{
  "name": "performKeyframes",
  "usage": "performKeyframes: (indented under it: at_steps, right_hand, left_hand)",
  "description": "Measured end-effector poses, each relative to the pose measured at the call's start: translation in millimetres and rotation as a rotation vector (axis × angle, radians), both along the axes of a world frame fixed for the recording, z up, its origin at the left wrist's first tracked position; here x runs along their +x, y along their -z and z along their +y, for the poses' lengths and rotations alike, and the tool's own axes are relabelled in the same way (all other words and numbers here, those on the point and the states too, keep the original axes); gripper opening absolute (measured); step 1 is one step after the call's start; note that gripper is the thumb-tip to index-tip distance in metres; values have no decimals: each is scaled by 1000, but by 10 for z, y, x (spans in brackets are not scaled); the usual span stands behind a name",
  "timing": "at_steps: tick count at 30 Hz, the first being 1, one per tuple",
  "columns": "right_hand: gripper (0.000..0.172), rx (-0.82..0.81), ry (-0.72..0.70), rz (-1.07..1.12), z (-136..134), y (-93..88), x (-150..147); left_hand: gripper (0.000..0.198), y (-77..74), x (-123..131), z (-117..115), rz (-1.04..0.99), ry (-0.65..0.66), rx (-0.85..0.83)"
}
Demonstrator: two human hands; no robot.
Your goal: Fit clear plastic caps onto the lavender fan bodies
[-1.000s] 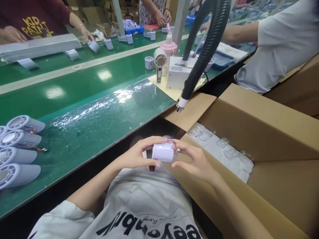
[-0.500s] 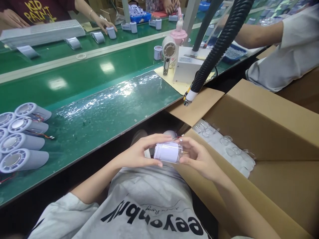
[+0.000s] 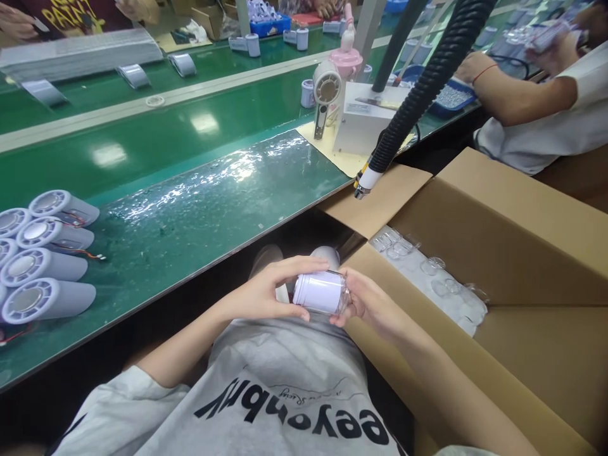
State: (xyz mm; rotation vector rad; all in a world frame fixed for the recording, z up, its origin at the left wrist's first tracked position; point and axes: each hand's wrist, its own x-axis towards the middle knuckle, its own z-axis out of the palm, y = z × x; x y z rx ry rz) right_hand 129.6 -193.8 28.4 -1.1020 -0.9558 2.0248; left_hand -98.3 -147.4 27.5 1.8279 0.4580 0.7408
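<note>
A pale lilac cylinder (image 3: 317, 292) with a clear part at its right end lies sideways above my lap. My left hand (image 3: 266, 290) is wrapped round its left end, thumb below and fingers along the top. At the clear end, my right hand (image 3: 368, 301) is closed, its fingers curled against the rim. Several similar lilac cylinders (image 3: 52, 266) lie at the left on the green bench (image 3: 190, 215), some with thin red wires.
An open cardboard box (image 3: 503, 253) holding clear plastic parts stands at the right. A black corrugated hose (image 3: 418, 95) hangs over the bench edge. Beyond it sit a handheld fan (image 3: 327, 88) and a white box (image 3: 361, 120). Other people sit across and at the right.
My right hand has turned and its fingers have closed under the clear end; the wires there no longer show. Across the bench, a person's hand has drawn back and one cylinder there is gone.
</note>
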Motion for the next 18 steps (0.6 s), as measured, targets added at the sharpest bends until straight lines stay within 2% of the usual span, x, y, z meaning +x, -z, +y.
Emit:
performKeyframes:
  at_steps: [8, 13, 16, 18]
  right_hand:
    - [52, -188, -37, 96, -17, -37, -63]
    - [64, -297, -61, 90, -23, -71, -87]
    - [66, -249, -95, 33, -44, -48, -86]
    - [57, -70, -67, -115, -64, -19, -61]
  left_hand:
    - [82, 37, -13, -15, 8, 4, 20]
    - [75, 5, -9, -66, 24, -29, 18]
    - [65, -60, 1, -118, 65, -65, -86]
    - [61, -107, 7, -154, 88, -89, -197]
